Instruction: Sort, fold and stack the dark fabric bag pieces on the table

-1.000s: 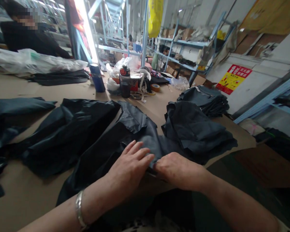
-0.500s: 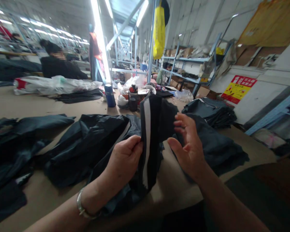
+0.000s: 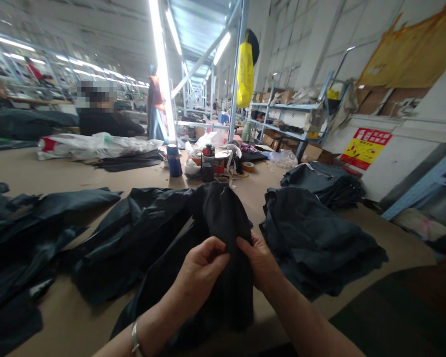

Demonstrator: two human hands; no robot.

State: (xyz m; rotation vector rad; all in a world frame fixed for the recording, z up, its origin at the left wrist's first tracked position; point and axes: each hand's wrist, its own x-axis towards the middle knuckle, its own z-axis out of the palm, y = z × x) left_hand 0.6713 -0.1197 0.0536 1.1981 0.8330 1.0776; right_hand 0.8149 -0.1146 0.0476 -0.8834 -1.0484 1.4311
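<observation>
Head view: left hand [image 3: 200,267] and right hand [image 3: 259,263] close together, both pinched shut on a dark cloth piece [image 3: 223,218], lifted upright above the brown surface [image 3: 252,193]. Cloth draped between and over the fingers. Folded dark stack [image 3: 312,238] just right of the right hand.

No legible text on wall sign [image 3: 366,145]
</observation>
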